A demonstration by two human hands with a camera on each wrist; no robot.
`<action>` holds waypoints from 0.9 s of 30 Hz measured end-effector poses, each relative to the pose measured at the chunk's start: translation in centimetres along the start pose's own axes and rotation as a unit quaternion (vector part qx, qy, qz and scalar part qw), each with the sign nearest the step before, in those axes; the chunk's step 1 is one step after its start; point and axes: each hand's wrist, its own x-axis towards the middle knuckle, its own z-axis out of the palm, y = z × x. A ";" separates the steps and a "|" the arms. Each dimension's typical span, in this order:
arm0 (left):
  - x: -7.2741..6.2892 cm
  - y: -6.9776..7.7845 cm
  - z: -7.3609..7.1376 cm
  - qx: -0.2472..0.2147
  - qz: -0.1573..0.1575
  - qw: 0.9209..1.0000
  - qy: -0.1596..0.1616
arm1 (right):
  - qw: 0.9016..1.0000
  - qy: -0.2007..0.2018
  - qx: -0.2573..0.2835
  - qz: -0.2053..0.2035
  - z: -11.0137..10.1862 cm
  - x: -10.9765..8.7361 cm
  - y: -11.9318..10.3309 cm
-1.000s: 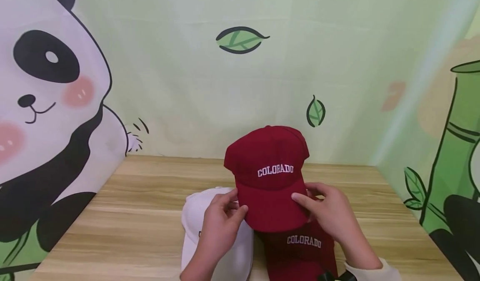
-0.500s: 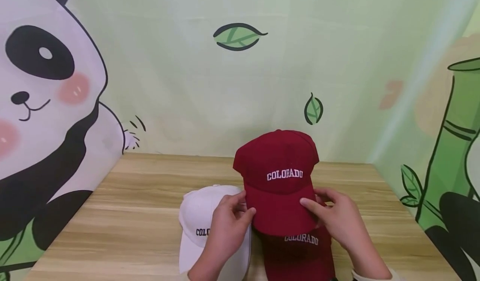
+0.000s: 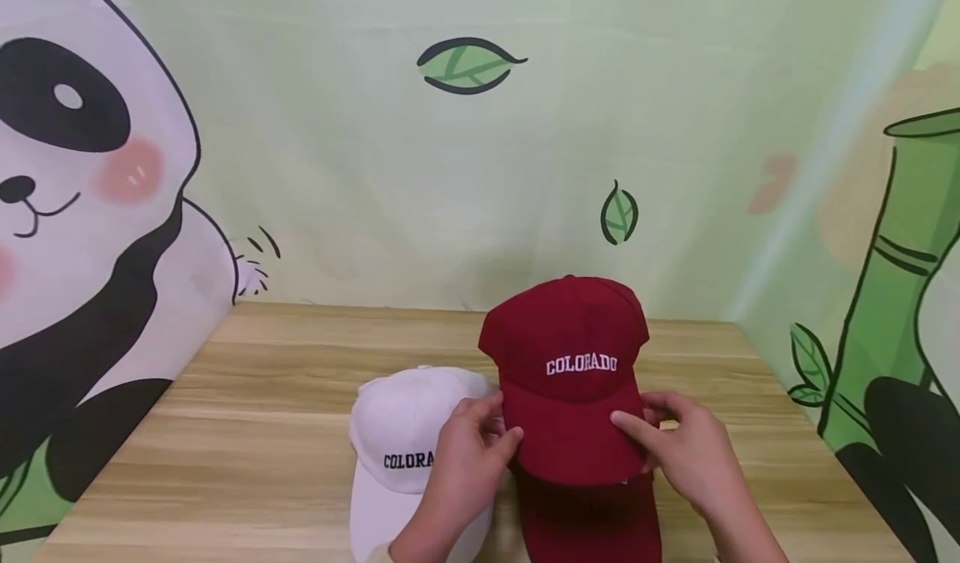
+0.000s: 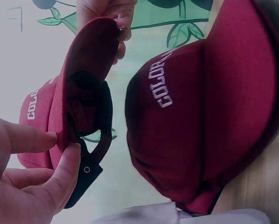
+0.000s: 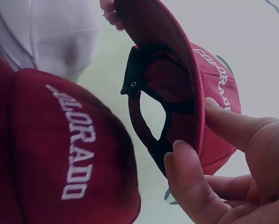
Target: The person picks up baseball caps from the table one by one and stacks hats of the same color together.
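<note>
Both hands hold a dark red baseball cap (image 3: 573,438) with white COLORADO lettering by the two sides of its brim. My left hand (image 3: 468,454) pinches the brim's left edge between thumb and fingers, and my right hand (image 3: 686,446) pinches the right edge. In both wrist views the cap is raised, with its dark inside and back strap (image 5: 139,116) showing. A second dark red cap (image 3: 588,521) lies below and nearer, its lettering mostly covered by the held cap in the head view. Left of it sits a white cap (image 3: 408,429) with black lettering, partly behind my left hand.
The caps are over a wood-grain table (image 3: 247,429). Behind it hangs a pale green backdrop (image 3: 337,129) printed with a panda, leaves and bamboo, meeting the table's far edge.
Both hands have moved the held red cap to the right and slightly down in the head view. More of the white cap shows, and the lower red cap's lettering has become covered.
</note>
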 end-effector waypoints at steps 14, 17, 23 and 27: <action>-1.3 -1.2 1.3 0.029 -0.002 0.999 -0.031 | 0.999 -0.018 0.024 0.044 0.4 -0.9 2.8; -1.5 -1.4 1.4 0.028 -0.004 0.999 -0.036 | 0.998 -0.021 0.020 0.054 0.5 -1.0 3.2; -1.8 -2.2 1.8 0.044 -0.006 0.998 -0.044 | 0.997 -0.029 0.022 0.073 1.0 -1.0 4.3; -1.9 -2.8 2.1 0.062 -0.005 0.997 -0.044 | 0.997 -0.026 0.024 0.068 1.4 -1.0 5.0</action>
